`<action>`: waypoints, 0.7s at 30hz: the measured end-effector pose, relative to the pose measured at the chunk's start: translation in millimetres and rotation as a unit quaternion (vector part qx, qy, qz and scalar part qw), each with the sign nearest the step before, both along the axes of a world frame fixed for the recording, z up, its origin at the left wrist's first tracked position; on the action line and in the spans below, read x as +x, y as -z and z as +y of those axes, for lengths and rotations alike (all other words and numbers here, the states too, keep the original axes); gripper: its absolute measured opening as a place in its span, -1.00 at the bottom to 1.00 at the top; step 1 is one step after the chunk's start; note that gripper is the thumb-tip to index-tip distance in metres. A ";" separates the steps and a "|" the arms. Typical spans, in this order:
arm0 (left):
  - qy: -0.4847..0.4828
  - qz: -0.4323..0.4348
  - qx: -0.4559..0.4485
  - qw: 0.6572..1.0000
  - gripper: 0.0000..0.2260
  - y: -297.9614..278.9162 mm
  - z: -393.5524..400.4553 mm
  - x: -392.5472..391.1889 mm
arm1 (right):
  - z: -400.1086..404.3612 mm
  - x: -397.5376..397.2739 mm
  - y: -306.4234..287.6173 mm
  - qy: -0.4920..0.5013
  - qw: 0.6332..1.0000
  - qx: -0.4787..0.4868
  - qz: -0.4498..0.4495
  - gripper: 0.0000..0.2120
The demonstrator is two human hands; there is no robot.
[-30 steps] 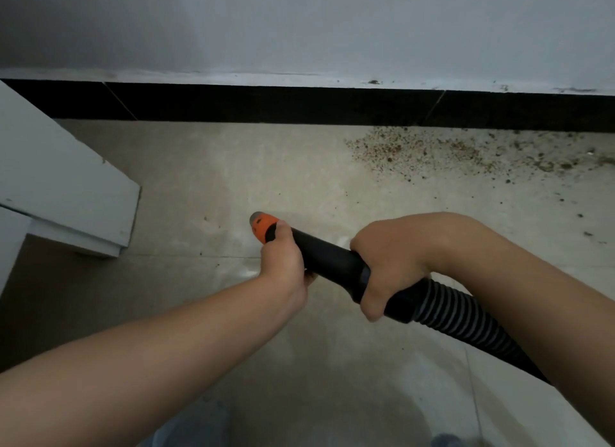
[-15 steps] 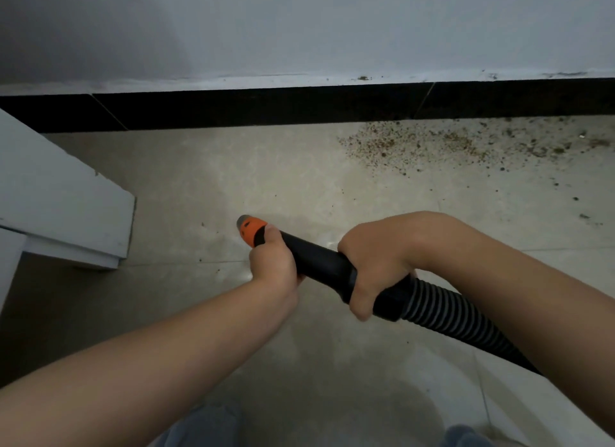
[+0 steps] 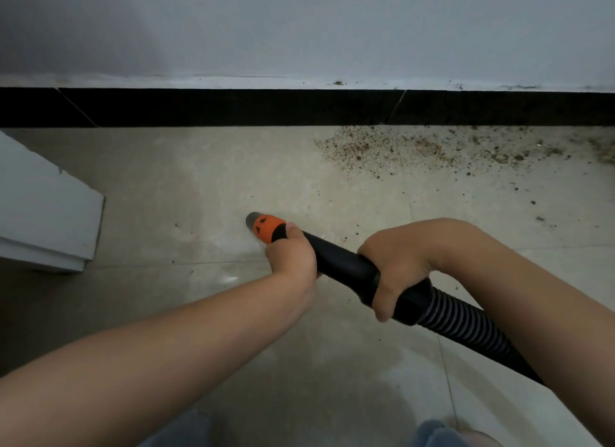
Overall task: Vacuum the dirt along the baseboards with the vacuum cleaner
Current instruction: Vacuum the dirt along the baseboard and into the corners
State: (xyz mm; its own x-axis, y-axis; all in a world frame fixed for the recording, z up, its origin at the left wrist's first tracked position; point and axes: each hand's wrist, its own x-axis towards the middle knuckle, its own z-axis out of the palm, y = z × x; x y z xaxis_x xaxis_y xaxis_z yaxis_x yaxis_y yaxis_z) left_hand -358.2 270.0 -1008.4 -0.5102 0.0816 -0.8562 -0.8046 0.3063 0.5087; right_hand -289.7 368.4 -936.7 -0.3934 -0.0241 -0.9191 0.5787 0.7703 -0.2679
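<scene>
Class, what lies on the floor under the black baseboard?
Brown dirt lies along the baseboard on the right floor; the left stretch looks nearly clean. Nothing covers it.

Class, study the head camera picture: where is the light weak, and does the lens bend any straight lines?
Head view: the light is dim and fades towards the left corners; the baseboard bows slightly, as a wide-angle lens does; the near forearms are soft, while the dirt and the orange nozzle stay fairly sharp.
</scene>
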 end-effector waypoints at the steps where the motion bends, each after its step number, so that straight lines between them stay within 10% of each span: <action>1: 0.000 0.003 0.004 1.000 -0.50 1.5 4.2 -4.4 | 2.6 -1.8 2.1 0.008 1.000 0.002 0.005 -0.66; 21: 0.000 0.079 -0.065 0.995 -0.50 12.4 -9.6 -53.4 | -9.0 -48.5 18.6 0.030 0.998 -0.054 0.030 -0.61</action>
State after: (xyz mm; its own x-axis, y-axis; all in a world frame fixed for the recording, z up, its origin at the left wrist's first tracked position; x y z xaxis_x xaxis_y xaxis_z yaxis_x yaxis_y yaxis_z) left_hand -411.6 260.4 -1020.8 -0.6386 -0.0245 -0.7691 -0.7181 0.3783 0.5842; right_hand -338.2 359.4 -955.4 -0.4508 -0.0967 -0.8874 0.6029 0.7001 -0.3826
